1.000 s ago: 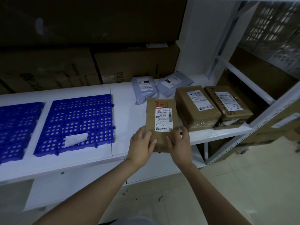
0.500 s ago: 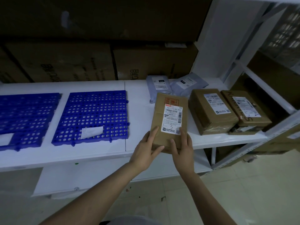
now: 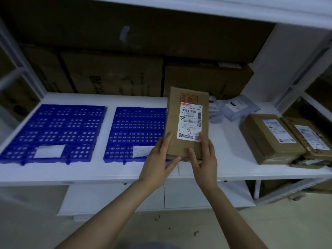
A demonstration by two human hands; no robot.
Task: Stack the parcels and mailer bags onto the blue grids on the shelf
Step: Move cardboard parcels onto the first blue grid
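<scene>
I hold a brown cardboard parcel point(image 3: 186, 97) with a white shipping label up off the white shelf point(image 3: 107, 171), tilted toward me. My left hand point(image 3: 158, 164) grips its lower left edge and my right hand point(image 3: 204, 162) its lower right edge. The parcel hangs over the right edge of the right blue grid point(image 3: 134, 130). A second blue grid point(image 3: 53, 130) lies to the left. Each grid carries a white paper slip. Two brown parcels point(image 3: 269, 137) point(image 3: 309, 139) and grey mailer bags point(image 3: 239, 108) lie at the right of the shelf.
Large cardboard boxes point(image 3: 115, 74) stand along the back of the shelf. White shelf uprights point(image 3: 294, 72) rise at the right, and another shelf board runs overhead. A lower white shelf and the floor lie below the front edge.
Both hands have lifted the parcel off the shelf and carried it left, from beside the other parcels to the right grid's edge. My view has swung left.
</scene>
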